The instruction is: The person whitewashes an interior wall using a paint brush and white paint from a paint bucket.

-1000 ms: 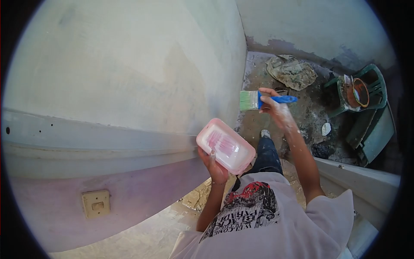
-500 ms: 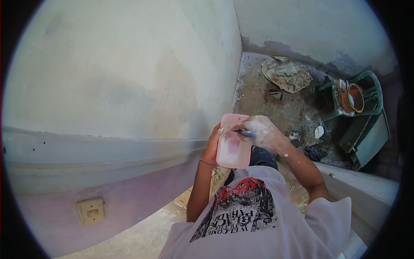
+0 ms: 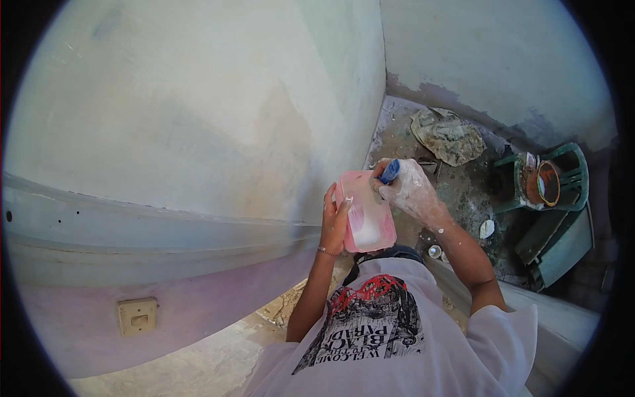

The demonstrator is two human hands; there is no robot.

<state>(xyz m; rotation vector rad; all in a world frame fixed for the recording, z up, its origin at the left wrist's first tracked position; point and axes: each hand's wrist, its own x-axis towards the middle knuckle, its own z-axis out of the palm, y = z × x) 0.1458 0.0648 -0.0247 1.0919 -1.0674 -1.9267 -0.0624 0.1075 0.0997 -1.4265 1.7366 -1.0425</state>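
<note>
My left hand (image 3: 335, 221) grips the left side of a pink plastic tub (image 3: 390, 233), its thumb over the rim. White paste (image 3: 368, 235) lies in the near end of the tub, and pink plastic shows through smears elsewhere. In my right hand (image 3: 411, 192), coated with white powder or paste, is a tool with a blue handle (image 3: 391, 171). The handle's butt points up toward me; its working end is hidden at the tub's far right edge.
A patched wall (image 3: 198, 119) rises close on the left, with a switch plate (image 3: 137, 316) low on it. On the stained floor lie a crumpled sack (image 3: 450, 137) and a white lump (image 3: 487, 229). A green chair (image 3: 577, 173) holds an orange-rimmed container (image 3: 548, 183).
My right hand has moved up and tilted the blue handle upright, from inside the tub to its far right edge. The tub has turned slightly, and the view has shifted.
</note>
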